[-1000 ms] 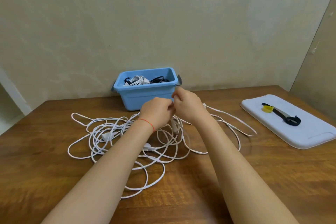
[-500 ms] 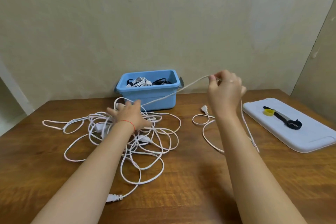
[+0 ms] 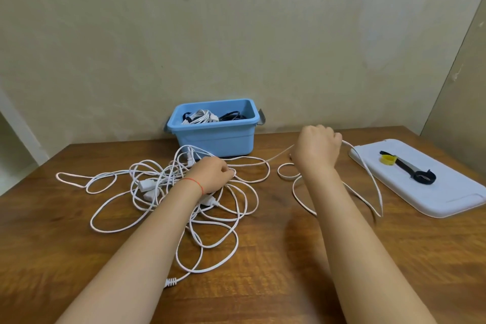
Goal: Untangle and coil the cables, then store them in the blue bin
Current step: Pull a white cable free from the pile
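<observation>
A tangle of white cables point(image 3: 168, 192) with several plugs lies on the wooden table in front of the blue bin point(image 3: 215, 137). The bin stands against the wall and holds coiled white and black cables. My left hand point(image 3: 213, 175) rests on the tangle with its fingers curled onto strands at its right side. My right hand point(image 3: 317, 148) is raised to the right of the bin and grips one white strand, which runs taut from the tangle through the fist. From there it drops in a long loop point(image 3: 368, 181) to the table.
A pale lid point(image 3: 447, 192) lies flat at the right, carrying a yellow tie point(image 3: 388, 159) and a black strap point(image 3: 420, 176). The wall stands close behind the bin. Bare wood shows at the front of the table and at its far left.
My hands parted from the middle. The right hand pulled a strand out to the right, then lowered slightly. The left hand went down onto the tangle, and its fingers have curled.
</observation>
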A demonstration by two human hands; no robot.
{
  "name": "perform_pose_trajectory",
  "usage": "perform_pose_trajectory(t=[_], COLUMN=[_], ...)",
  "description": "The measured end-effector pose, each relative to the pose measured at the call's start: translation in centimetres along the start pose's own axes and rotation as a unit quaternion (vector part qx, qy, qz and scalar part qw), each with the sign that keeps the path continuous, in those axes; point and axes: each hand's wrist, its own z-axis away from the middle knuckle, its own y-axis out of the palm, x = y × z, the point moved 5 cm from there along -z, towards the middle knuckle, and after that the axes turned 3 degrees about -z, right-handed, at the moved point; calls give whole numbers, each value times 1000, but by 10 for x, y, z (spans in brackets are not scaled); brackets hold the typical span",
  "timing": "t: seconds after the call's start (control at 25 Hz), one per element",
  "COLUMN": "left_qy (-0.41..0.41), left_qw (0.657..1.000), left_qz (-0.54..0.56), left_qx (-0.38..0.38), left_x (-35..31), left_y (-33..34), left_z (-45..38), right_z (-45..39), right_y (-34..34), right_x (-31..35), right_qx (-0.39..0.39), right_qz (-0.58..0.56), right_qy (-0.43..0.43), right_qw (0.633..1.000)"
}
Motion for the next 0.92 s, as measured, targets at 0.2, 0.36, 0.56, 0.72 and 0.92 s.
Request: perform_pose_trajectory(t=[0.2, 0.36, 0.56, 0.72, 0.92], left_qy=[13, 28, 50, 89, 68], left_qw=[983, 960, 996, 993, 990], left_qz=[9, -81, -29, -23, -65], left_qx=[-180, -267, -64, -79, -104], left_x=[0, -19, -25, -52, -63], left_y=[-13, -28, -2, 1, 0], left_z=[13, 8, 2, 11, 17], right_z=[-5, -3, -6, 10, 33], right_y=[-14, -22, -11, -3, 36], right_x=[-15, -4, -15, 36, 64], right_qx=[-111, -129, -57, 29, 249], right_qz=[-197, -264, -99, -117, -316], right_qy=[53, 30, 47, -160, -128], right_qw=[973, 955, 992, 980, 906])
